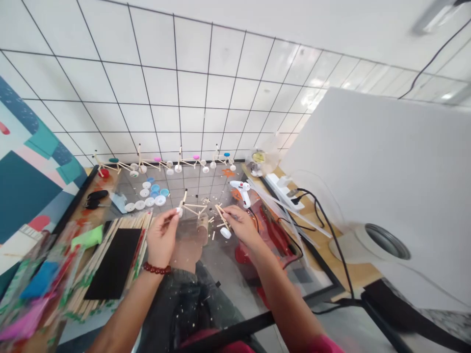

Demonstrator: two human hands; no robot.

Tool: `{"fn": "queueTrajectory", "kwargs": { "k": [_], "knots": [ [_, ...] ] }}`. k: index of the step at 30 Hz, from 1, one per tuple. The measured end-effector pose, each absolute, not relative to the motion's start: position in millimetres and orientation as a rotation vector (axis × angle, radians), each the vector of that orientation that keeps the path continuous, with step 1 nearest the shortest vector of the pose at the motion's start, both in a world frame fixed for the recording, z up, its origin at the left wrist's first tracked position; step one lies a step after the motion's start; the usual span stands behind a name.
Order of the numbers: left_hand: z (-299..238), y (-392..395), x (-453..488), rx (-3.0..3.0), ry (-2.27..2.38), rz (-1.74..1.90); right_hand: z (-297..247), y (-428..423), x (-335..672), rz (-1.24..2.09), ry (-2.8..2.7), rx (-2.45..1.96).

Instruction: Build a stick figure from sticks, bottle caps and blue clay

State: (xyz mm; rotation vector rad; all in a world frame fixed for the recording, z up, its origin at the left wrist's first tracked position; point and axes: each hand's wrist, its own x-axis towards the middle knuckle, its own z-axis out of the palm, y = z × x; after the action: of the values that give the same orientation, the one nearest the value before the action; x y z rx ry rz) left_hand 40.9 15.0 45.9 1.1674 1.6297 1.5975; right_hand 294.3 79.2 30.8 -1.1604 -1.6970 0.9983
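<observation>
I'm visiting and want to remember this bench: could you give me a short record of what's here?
Left hand: holds a thin pale wooden stick tipped with a round white plastic cap
Right hand: pinches slim pale wooden sticks, beside a white plastic bottle cap
Nearby: white hot glue gun
Rest: row of small wooden-stick models with coloured and white caps; bundle of long wooden sticks
Worn: red beaded bracelet on the left wrist

The room is bright. White light shines on the wall tiles above the fingers. The colored packs left of the fingers look smeared, and the picture edges bend.
</observation>
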Motion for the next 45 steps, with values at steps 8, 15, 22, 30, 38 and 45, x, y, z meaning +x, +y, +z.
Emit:
{"fn": "queueTrajectory", "kwargs": {
  "k": [8,15,22,30,38,45],
  "knots": [
    [47,76,0,1.699,1.602,1.293,35,107,278,1.044,-1.740,-1.193],
    [34,73,4,1.820,1.662,1.514,26,102,276,0.889,-1.808,-1.194],
    [27,49,6,1.867,1.689,1.802,27,97,278,0.742,-1.815,-1.135],
    [27,78,8,1.655,1.615,1.287,19,95,286,0.745,-1.824,-1.213],
    [18,71,16,1.598,1.648,1.448,18,96,290,0.682,-1.868,-1.210],
    [16,81,22,1.752,1.546,1.350,9,96,284,0.645,-1.940,-1.253]
  ]
}}
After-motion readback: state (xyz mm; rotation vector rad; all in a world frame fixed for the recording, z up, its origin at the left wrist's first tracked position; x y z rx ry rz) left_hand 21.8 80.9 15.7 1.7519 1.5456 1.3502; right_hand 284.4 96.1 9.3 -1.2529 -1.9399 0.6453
